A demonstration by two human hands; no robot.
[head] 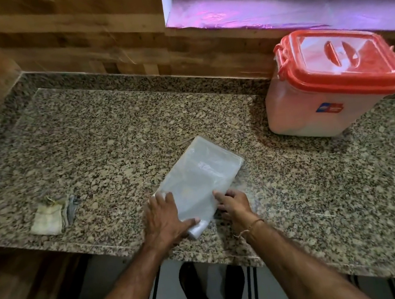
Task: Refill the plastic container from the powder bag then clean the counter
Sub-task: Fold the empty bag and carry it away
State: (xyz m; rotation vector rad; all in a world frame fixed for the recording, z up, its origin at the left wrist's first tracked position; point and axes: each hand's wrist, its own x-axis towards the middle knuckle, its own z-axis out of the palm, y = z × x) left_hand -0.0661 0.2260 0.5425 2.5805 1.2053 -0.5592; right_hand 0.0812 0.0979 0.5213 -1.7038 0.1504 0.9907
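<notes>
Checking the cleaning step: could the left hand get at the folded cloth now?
Probably yes. The cloth lies on the counter left of the left hand with nothing between them, and that hand only rests flat on the plastic bag.

containers: one, a translucent square plastic container (311,109), right of the frame.
lids: one, an orange-red clip-on lid (372,76), on that container.
stickers: one, a blue and red sticker (329,109), on the container's side.
bags: one, a flattened clear plastic bag (199,174), centre of the frame.
cloths: one, a folded pale yellowish cloth (48,219) with a grey edge, lower left.
hands: two, the left hand (164,220) and the right hand (234,204), lower centre, at the bag's near end.
bracelets: one, a thin brown thread bracelet (254,226), on the right wrist.
counters: one, a speckled granite counter (114,135), across the middle.
</notes>
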